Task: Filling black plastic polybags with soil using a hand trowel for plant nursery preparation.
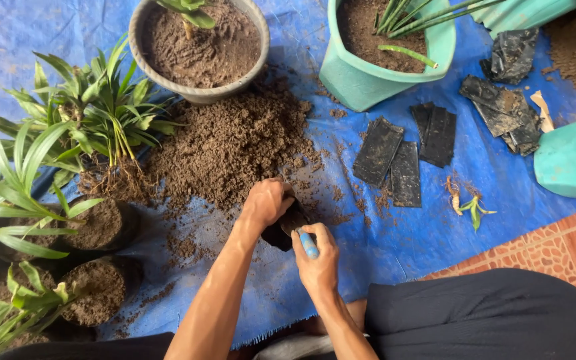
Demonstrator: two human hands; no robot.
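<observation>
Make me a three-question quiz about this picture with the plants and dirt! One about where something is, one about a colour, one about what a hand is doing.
1. Where is the loose soil pile?
A. on the blue tarp
B. on the tiled floor
C. inside a bucket

2. What colour is the handle of the tool in the right hand?
A. red
B. blue
C. yellow

3. What is the left hand doing?
A. lying open and flat
B. gripping a black plastic bag
C. pulling a leaf

Answers: 1 A, blue tarp lies beneath it. 2 B, the handle shows blue. 3 B, its fingers close on the black plastic bag.
</observation>
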